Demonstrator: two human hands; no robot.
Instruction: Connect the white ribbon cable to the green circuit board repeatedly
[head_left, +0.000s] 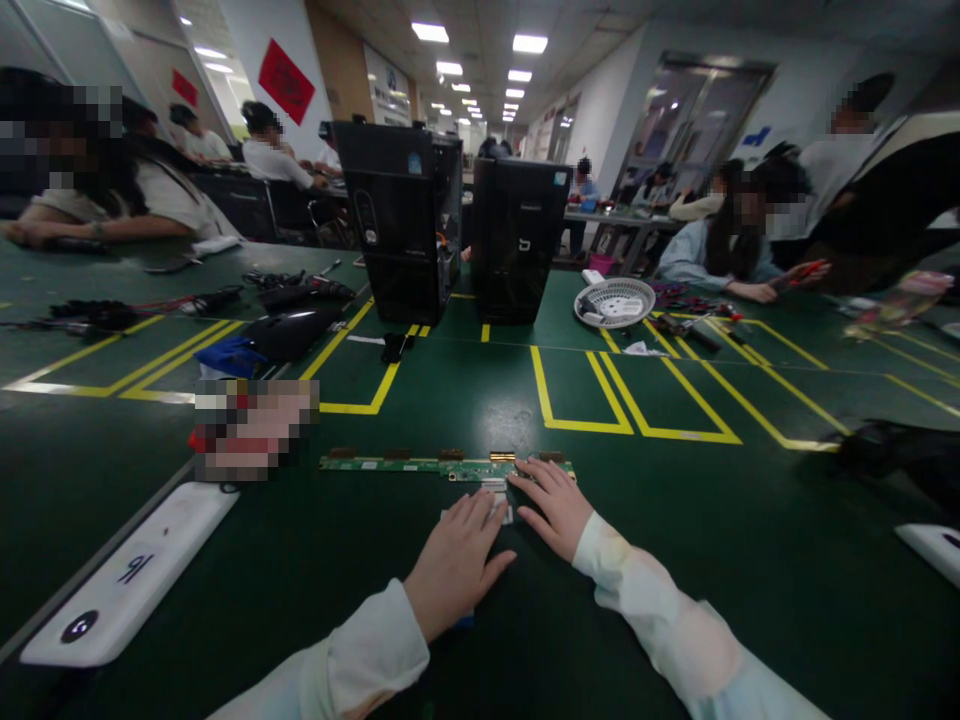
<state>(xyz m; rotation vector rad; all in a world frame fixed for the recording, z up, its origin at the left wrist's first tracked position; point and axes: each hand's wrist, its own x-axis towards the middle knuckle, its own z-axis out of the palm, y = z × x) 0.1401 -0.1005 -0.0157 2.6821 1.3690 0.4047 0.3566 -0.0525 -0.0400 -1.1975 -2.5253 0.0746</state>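
Note:
A long, narrow green circuit board (pixel 390 465) lies crosswise on the green table in front of me. Brown and gold tabs stick out along its far edge. From its middle, a short white flat piece (pixel 494 487), possibly a ribbon cable, runs toward me. My left hand (pixel 457 560) lies flat over the near end of that piece, thumb apart, partly covering it. A bit of something blue (pixel 465 620) shows under this hand's wrist. My right hand (pixel 556 505) rests palm down with fingers spread, its fingertips on the board's right part.
Two black computer towers (pixel 394 230) (pixel 517 240) stand ahead. A white basket (pixel 613 302) is at right, beyond yellow tape outlines (pixel 585 428). Cables and a black-and-blue bundle (pixel 262 340) lie left. A white device (pixel 127 580) sits near left. Several people work at surrounding tables.

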